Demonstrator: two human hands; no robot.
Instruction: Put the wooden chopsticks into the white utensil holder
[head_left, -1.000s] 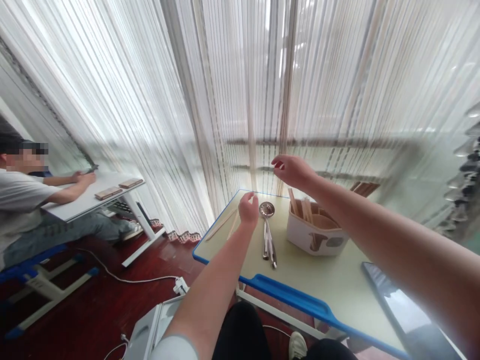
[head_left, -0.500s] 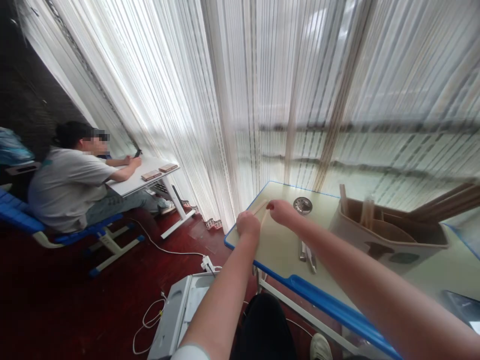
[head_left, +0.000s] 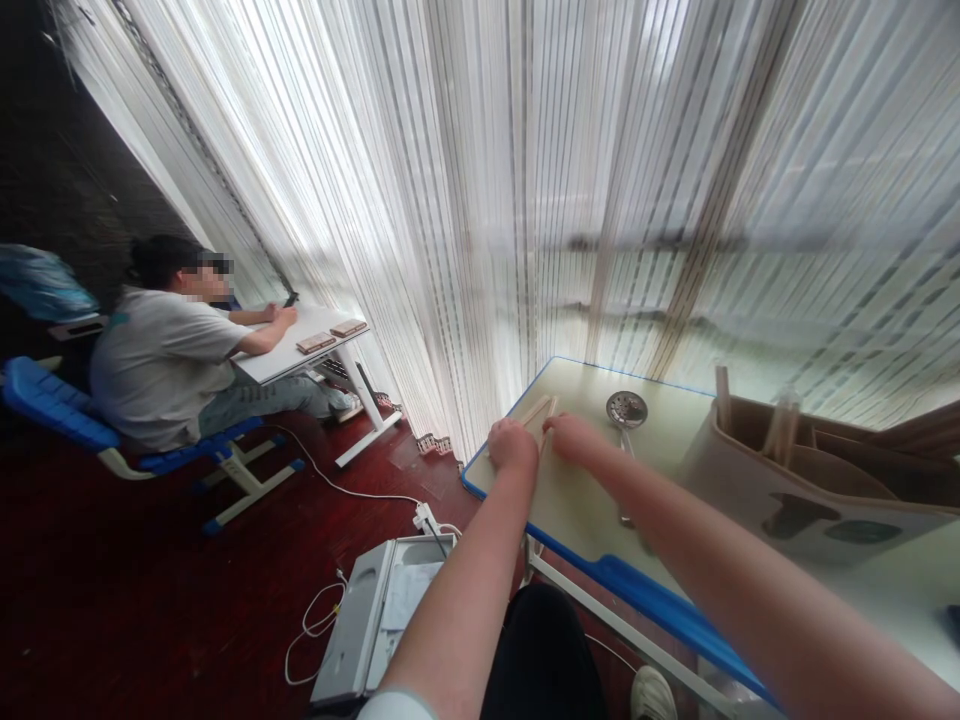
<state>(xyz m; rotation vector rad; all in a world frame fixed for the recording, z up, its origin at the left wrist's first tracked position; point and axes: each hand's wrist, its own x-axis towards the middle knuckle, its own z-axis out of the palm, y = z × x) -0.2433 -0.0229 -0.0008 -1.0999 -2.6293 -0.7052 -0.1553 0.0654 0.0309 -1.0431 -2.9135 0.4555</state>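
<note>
Both of my hands are together over the left end of a pale table. My left hand is closed on one of the thin pale wooden sticks, which look like chopsticks; its far end slants up past the knuckles. Beside it my right hand pinches another thin wooden stick that points away from me. The sticks' tips come close together, but I cannot tell whether they touch. A metal slotted spoon lies just right of my right hand, its handle partly hidden under my right forearm.
A beige divided holder with several wooden pieces stands on the table's right side. Striped sheer curtains hang behind. To the left, a person sits at a white desk. An open grey case and cables lie on the floor.
The view has shifted, so the table and holder sit further right. My hands stay close together with the sticks; the right hand has moved slightly down along its stick.
</note>
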